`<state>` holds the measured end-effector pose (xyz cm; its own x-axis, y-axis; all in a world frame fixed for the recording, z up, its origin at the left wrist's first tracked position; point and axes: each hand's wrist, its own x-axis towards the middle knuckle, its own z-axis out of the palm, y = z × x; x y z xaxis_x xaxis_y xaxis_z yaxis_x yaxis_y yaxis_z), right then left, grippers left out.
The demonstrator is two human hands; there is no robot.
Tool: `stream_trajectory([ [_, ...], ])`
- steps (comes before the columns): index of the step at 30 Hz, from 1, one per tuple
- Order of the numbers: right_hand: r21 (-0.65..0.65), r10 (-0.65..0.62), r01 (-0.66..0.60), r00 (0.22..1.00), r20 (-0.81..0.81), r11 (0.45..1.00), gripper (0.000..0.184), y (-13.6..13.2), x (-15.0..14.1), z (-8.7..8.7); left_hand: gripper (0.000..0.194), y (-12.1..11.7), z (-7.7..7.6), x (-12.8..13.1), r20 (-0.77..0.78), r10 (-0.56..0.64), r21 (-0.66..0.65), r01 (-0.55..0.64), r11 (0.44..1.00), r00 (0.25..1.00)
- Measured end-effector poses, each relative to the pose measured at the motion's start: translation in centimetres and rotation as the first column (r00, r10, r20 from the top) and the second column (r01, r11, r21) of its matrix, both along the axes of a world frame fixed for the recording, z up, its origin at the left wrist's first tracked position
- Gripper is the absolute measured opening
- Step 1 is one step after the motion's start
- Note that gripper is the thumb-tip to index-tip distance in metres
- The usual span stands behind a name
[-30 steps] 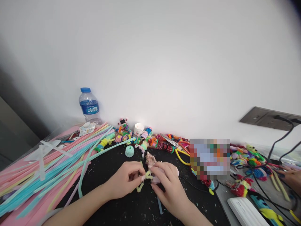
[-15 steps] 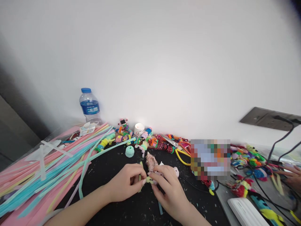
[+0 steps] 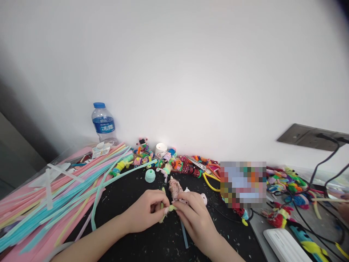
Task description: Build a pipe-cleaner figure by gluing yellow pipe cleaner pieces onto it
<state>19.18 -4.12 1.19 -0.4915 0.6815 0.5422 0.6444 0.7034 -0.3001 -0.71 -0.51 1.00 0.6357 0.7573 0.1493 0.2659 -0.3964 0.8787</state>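
My left hand (image 3: 148,211) pinches a short yellow-green pipe cleaner (image 3: 171,207) that runs across to my right hand (image 3: 195,214). The right thumb and fingertips are closed on its other end. Part of the piece sticks up beside my left fingers; the rest is hidden in the grip. Behind and partly under my right hand lies what looks like a pink hot glue gun (image 3: 175,187) with a crusted, pointed tip. A translucent stick (image 3: 184,234) shows below that hand. Beyond my hands sits a coiled mint-green pipe cleaner piece (image 3: 150,176).
Long pastel pipe cleaners (image 3: 68,196) and translucent sticks (image 3: 49,189) cover the left side. A water bottle (image 3: 103,123), paper cup (image 3: 161,150), finished figures (image 3: 120,165) and scissors (image 3: 204,168) line the wall. Right: a white box (image 3: 285,245), cables (image 3: 316,174) and another person's hand (image 3: 344,210).
My right fingers have closed in over the yellow-green pipe cleaner, so less of it shows. At the far right, the other person's hand has shifted, and a pale strip now stretches from it.
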Motion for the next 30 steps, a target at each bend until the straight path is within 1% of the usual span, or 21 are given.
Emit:
stream_trajectory([
  [5,-0.002,0.0,0.0,1.0,-0.014,1.0,0.022,-0.02,0.0,0.02,0.012,-0.06,0.14,0.02,-0.003,-0.005,-0.01,0.005,1.0,1.0],
  [10,-0.01,-0.003,0.002,1.0,-0.027,1.0,0.021,0.06,-0.01,-0.01,0.012,-0.04,0.26,0.03,-0.036,-0.002,0.02,0.003,1.0,0.999],
  [15,-0.029,-0.014,0.012,0.999,-0.048,0.999,0.021,0.13,0.05,-0.29,0.009,-0.14,0.16,-0.21,-0.083,-0.005,0.113,0.014,0.994,0.997],
  [18,-0.023,-0.019,0.018,0.998,-0.052,1.0,0.021,0.07,0.04,-0.42,0.013,-0.08,-0.01,-0.49,-0.128,-0.011,0.201,0.037,0.979,0.992],
  [21,-0.022,-0.006,0.005,0.998,-0.057,1.0,0.021,0.02,-0.02,-0.42,0.013,0.09,-0.09,-0.7,-0.188,-0.009,0.321,0.071,0.944,0.982],
  [25,-0.025,0.014,-0.016,0.998,-0.066,1.0,0.021,0.09,-0.1,-0.43,0.018,0.31,-0.08,-0.73,-0.267,-0.038,0.478,0.166,0.863,0.963],
  [27,-0.025,0.016,-0.018,0.997,-0.07,1.0,0.021,0.13,-0.09,-0.48,0.021,0.35,-0.09,-0.68,-0.297,-0.036,0.521,0.194,0.831,0.954],
  [30,-0.03,0.022,-0.025,0.997,-0.074,0.999,0.022,0.13,-0.05,-0.59,0.022,0.36,-0.14,-0.61,-0.317,-0.023,0.55,0.203,0.81,0.948],
])
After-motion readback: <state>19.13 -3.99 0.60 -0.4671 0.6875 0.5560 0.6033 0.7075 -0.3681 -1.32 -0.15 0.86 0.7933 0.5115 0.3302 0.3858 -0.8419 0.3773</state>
